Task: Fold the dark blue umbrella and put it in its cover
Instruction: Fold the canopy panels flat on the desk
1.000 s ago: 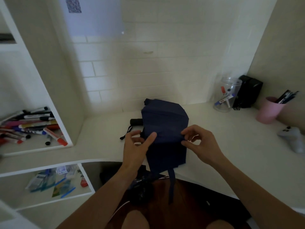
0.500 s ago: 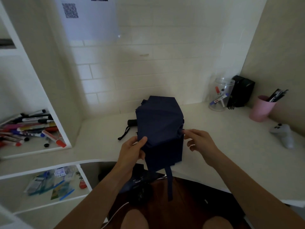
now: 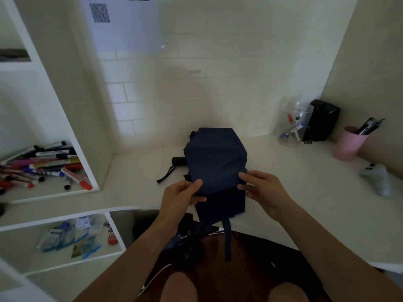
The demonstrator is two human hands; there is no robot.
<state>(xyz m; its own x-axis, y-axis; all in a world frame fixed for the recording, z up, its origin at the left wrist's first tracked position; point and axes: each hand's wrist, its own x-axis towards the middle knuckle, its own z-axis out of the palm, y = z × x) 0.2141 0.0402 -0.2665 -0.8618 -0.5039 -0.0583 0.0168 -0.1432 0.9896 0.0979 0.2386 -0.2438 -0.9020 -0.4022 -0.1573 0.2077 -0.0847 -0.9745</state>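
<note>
Dim light; white brick wall w/ paper sheet; cream desk; white shelf unit at left

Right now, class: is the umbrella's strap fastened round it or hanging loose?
Loose. The strap hangs straight down over the desk edge, below the umbrella that both hands pinch.

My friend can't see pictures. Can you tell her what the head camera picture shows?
Two hands fold a dark blue umbrella on a white desk: the left hand and right hand each pinch its fabric. A pink cup of pens stands to the right.
</note>
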